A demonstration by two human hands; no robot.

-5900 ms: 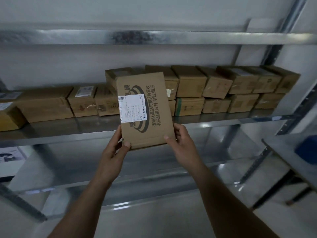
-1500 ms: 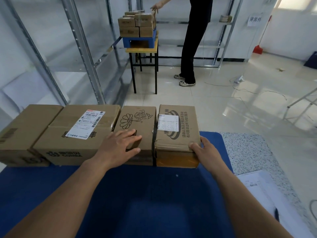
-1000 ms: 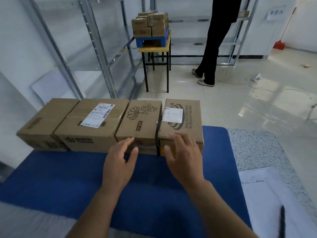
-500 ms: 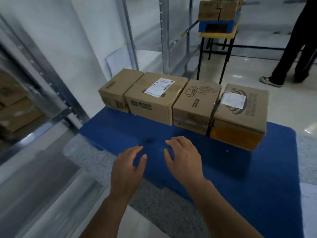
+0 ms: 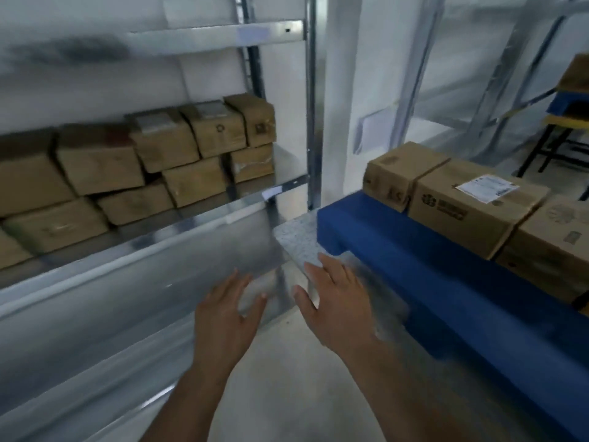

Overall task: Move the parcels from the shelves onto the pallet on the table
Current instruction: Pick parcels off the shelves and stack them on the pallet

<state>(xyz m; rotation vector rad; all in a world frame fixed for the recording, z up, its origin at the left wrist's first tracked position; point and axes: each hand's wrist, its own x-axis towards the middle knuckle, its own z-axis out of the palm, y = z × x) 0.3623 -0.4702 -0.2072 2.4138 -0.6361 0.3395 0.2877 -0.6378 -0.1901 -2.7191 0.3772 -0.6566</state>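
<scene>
Both hands hang empty in mid-air, palms down and fingers loosely spread: the left hand (image 5: pixel 228 317) and the right hand (image 5: pixel 334 301) side by side with a gap between them. Just beyond the right hand's fingertips lies the corner of a speckled table (image 5: pixel 296 237), and on it, to the right, the blue pallet (image 5: pixel 414 269). Three cardboard parcels (image 5: pixel 468 205) stand in a row along the pallet's far edge, touching; the rightmost is cut off by the frame. Up and left of the left hand, blurred cardboard boxes (image 5: pixel 191 145) sit stacked two high on a metal shelf (image 5: pixel 197 215), their labels unreadable and the leftmost ones cut off.
</scene>
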